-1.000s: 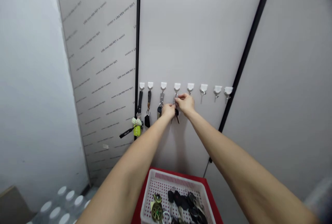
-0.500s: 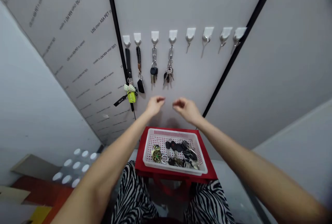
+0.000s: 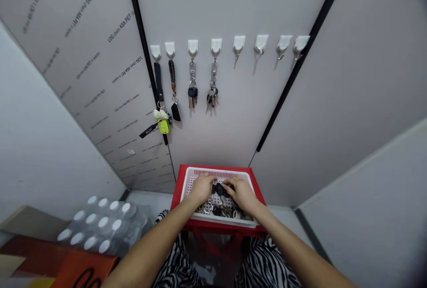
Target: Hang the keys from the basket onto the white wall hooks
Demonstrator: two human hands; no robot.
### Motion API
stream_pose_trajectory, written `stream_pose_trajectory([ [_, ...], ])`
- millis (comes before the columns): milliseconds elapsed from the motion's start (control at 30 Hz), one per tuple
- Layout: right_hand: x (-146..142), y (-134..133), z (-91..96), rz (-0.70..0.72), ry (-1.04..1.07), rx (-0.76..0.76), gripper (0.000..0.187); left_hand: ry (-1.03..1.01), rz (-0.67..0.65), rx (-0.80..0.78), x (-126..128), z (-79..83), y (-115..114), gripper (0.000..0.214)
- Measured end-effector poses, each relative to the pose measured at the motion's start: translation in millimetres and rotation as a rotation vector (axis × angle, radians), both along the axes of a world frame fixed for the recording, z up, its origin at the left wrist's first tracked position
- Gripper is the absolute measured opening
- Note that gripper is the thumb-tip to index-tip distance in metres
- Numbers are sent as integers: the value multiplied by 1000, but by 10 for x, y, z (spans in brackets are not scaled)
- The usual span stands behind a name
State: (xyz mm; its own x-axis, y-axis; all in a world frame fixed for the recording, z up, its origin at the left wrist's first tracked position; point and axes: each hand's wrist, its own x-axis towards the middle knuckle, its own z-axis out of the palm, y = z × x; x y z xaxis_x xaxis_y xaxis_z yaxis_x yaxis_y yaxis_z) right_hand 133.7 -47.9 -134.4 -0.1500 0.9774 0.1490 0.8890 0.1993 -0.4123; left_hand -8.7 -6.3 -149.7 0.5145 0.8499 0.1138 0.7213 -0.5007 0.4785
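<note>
A white plastic basket (image 3: 218,223) holds several dark key fobs, metal keys and rings in a loose heap. My left hand (image 3: 202,188) reaches into its left half, fingers curved but apart, their tips beside the black key fobs (image 3: 219,188). From the right comes my right hand (image 3: 243,194), thumb and forefinger parted at the same fobs; nothing shows lifted in either hand. A ring (image 3: 208,208) and brass-coloured pieces lie low in the basket, partly under my left wrist. My right palm hides the keys on that side.
On the wall is a row of white hooks (image 3: 239,43). A bunch of keys (image 3: 212,95), another key bunch (image 3: 192,94), a black fob (image 3: 175,112) and a lime-green fob (image 3: 163,126) hang there. The basket rests on a red stool (image 3: 176,190). Capped bottles (image 3: 103,222) stand at left.
Both hands have dropped from in front of the wall into the basket. The keys on the fourth hook have turned a little. The view has shifted slightly.
</note>
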Motion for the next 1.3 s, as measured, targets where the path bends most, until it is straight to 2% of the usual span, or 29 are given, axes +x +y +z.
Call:
stream_pose_trajectory([
  [233, -157, 65, -77, 18, -72, 7, 24, -50, 38, -17, 11, -26, 35, 22],
  [333, -165, 92, -79, 7, -51, -2, 26, -177, 42, -76, 15, -38, 34, 20],
  [533, -148, 82, -27, 32, 82, -80, 25, -445, 7, -313, 11, -65, 32, 15],
  [667, -136, 59, 55, 56, 195, -132, 31, -601, -4, -356, -7, 6, 54, 12],
  [800, -115, 74, 176, 112, 384, -114, 24, -692, -29, -366, -6, 196, 86, 11],
  [933, -102, 119, 292, 64, 556, -112, 19, -777, -40, -384, 34, 393, 136, 11],
  [1033, -93, 168, 436, 15, 612, -66, 17, -860, -41, -341, 84, 532, 184, 11],
  [1167, -63, 278, 793, -17, 677, 57, 17, -967, -66, -388, 170, 801, 229, 12],
  [1300, -32, 452, 1268, -53, 747, 171, 16, -1066, -57, -402, 289, 1222, 288, 12],
])
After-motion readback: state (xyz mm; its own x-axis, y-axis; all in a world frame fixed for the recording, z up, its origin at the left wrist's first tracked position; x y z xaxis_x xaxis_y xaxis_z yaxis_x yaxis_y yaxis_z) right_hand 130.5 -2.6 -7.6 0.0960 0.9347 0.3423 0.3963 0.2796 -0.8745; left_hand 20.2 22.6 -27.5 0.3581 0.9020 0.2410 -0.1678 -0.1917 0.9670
